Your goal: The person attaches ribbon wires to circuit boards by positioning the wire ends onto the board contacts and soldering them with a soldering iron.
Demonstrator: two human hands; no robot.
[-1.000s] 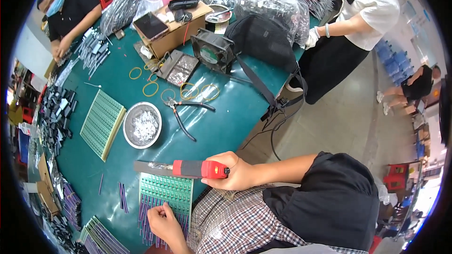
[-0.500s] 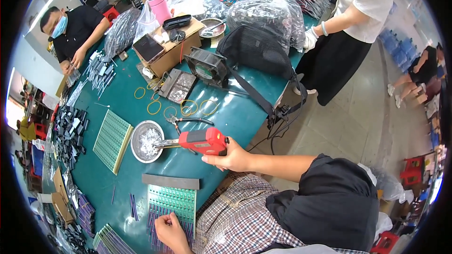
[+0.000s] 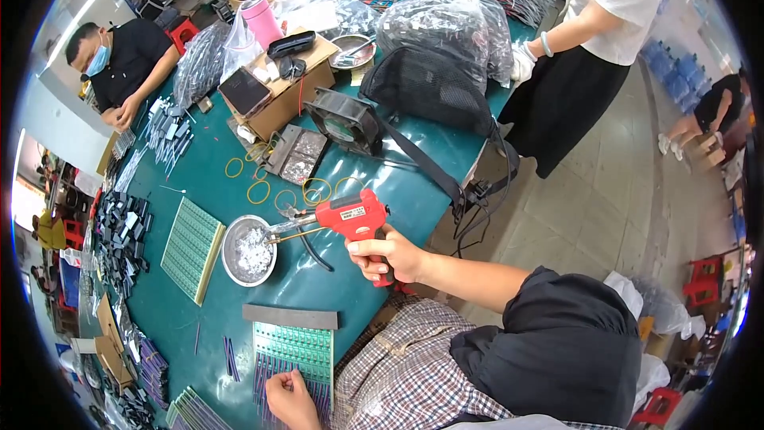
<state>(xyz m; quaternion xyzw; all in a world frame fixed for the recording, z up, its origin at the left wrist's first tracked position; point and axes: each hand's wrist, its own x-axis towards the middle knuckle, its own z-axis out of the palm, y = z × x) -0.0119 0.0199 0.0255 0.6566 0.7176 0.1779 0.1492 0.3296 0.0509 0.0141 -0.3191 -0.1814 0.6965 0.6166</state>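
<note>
My right hand (image 3: 395, 256) is wrapped around the handle of a red soldering gun (image 3: 352, 213). The gun points left, its metal tip over the rim of a metal bowl (image 3: 231, 264) holding whitish crumbs. My left hand (image 3: 291, 400) rests at the lower end of a green circuit board panel (image 3: 306, 357), thumb and fingers pressed together. Whatever sits between those fingers is hidden. Purple wires (image 3: 267, 382) lie in rows across the panel's lower part. A grey bar (image 3: 290, 317) lies along its upper edge.
A second panel stack (image 3: 191, 248) lies left of the bowl. Pliers (image 3: 317, 255) lie partly behind the gun. Black parts (image 3: 121, 239) are heaped at left; a fan (image 3: 344, 121) and black bag (image 3: 430, 87) stand farther off. Co-workers are at the far left and far right.
My right hand has tilted the soldering gun more upright, its body rising and the handle now pointing down. The left hand stays by the panel. The view has shifted slightly.
</note>
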